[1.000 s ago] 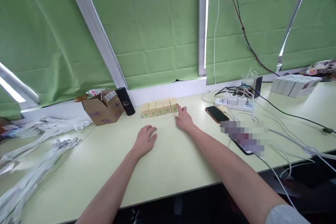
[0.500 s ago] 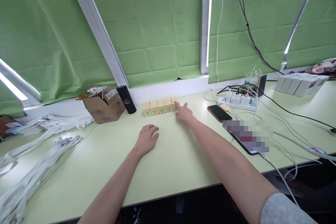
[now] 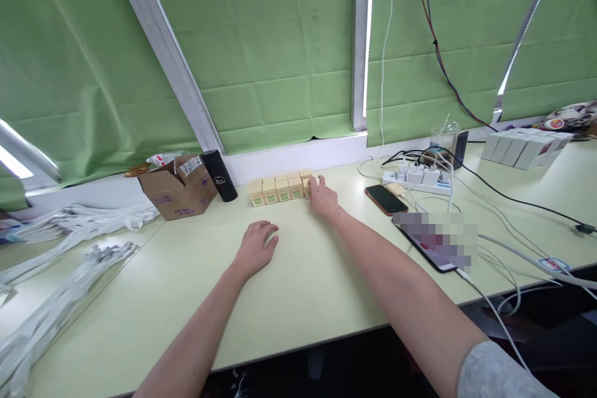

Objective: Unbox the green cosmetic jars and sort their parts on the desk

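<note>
The left hand (image 3: 256,246) is resting empty on the table (image 3: 289,305). Beyond, the right hand (image 3: 324,200) is touching the right-end box (image 3: 305,183); its grip is not showing clearly. Leftward, four boxes (image 3: 282,189) are already standing lined up, leaving one being handled.

Open tabletop (image 3: 293,286), beige boxes (image 3: 282,190) behind, phones (image 3: 386,199) right
</note>
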Motion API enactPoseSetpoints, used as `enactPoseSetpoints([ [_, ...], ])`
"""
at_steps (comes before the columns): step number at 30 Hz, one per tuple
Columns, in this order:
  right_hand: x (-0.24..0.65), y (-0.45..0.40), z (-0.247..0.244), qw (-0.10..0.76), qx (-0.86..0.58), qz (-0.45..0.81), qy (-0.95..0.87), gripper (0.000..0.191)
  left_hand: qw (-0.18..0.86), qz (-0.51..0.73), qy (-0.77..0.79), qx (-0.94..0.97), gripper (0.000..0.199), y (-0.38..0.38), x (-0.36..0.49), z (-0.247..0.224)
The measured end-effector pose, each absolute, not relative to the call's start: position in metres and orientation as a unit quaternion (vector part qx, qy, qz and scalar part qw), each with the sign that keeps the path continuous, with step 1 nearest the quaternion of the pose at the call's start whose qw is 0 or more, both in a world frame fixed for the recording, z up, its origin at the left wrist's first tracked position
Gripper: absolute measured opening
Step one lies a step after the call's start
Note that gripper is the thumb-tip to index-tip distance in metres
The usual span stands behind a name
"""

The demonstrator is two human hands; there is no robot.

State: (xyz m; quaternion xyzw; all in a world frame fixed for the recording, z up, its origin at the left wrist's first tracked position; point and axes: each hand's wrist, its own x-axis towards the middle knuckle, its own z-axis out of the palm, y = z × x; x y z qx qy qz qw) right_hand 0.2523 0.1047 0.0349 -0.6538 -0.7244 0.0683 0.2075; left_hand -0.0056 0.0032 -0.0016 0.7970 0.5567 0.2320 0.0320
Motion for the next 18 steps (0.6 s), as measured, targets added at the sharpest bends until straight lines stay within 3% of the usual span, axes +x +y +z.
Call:
enactPoseSetpoints([
  [7,0.258,0.099,0.031,0.226,-0.643,0.075,-0.728,0.037,0.037,0.233,0.56,0.794,0.031,0.003,-0.004,0.0],
  [11,0.258,0.087,0.023,0.237,-0.64,0.078,-0.727,0.051,0.037,0.239,0.557,0.795,0.031,0.002,-0.005,0.0],
  [15,0.256,0.064,0.011,0.265,-0.638,0.076,-0.719,0.079,0.037,0.248,0.55,0.797,0.031,0.002,-0.006,0.0],
  [18,0.255,0.051,0.006,0.293,-0.639,0.087,-0.706,0.081,0.038,0.244,0.548,0.799,0.031,0.002,-0.007,0.001],
])
